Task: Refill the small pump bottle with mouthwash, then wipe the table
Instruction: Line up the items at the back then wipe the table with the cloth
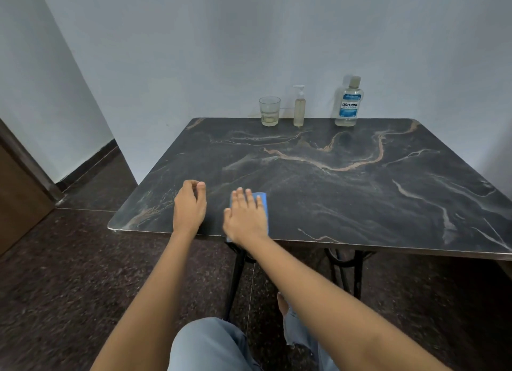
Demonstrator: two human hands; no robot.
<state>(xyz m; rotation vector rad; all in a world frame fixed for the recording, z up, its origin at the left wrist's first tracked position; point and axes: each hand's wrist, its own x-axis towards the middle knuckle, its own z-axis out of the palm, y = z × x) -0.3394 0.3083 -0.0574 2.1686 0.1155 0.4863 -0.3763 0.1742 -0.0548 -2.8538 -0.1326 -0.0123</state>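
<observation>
A small clear pump bottle [299, 110] with pale liquid stands capped at the far edge of the dark marble table [346, 182]. To its right stands a capped mouthwash bottle [348, 103] with a blue label. A blue cloth [262, 201] lies flat near the table's front edge, and my right hand [245, 218] presses on it with straight fingers. My left hand [189, 204] hovers or rests just left of the cloth, fingers loosely curled, holding nothing.
A drinking glass [269, 111] with a little pale liquid stands left of the pump bottle. The table is against a white wall. A brown door [16, 193] is at the left. Black metal table legs [235, 282] and my knees are below the front edge.
</observation>
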